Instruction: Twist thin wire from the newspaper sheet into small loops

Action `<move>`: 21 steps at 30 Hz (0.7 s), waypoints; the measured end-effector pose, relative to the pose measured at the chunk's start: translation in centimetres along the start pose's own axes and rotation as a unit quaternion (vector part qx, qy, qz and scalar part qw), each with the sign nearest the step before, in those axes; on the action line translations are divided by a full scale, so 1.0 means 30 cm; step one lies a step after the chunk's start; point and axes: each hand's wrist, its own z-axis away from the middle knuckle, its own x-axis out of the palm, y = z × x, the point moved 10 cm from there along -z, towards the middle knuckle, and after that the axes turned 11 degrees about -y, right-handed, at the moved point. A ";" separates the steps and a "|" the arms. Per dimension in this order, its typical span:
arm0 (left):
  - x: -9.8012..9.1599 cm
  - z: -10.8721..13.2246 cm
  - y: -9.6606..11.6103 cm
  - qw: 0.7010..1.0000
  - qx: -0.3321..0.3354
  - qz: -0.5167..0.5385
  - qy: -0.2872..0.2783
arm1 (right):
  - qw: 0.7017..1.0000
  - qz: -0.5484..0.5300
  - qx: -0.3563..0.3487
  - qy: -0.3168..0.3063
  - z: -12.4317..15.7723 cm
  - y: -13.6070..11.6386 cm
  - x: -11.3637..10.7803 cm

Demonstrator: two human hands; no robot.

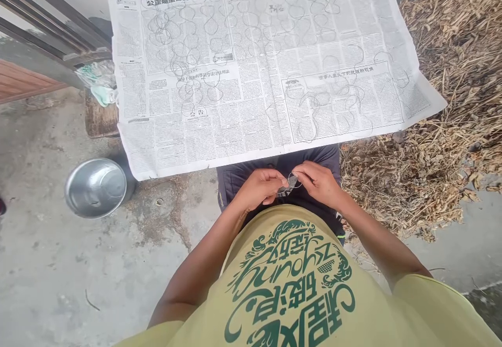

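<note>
My left hand (pixel 259 187) and my right hand (pixel 319 182) meet over my lap, both pinched on a small thin wire loop (pixel 292 181) held between the fingertips. In front of me a large spread newspaper (pixel 259 106) lies flat, and several thin wire loops (pixel 188 59) are laid out across its pages. My knees in dark trousers (pixel 235 177) sit just under the paper's near edge.
A metal bowl (pixel 96 187) stands on the concrete floor at the left. A crumpled plastic bag (pixel 100 80) lies by the paper's left edge on a wooden block. A heap of dry stalks and husks (pixel 443 127) fills the right side.
</note>
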 end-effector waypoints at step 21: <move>0.017 0.008 0.034 0.999 0.035 -0.006 -0.036 | 0.996 -0.036 0.071 0.036 -0.007 0.014 -0.015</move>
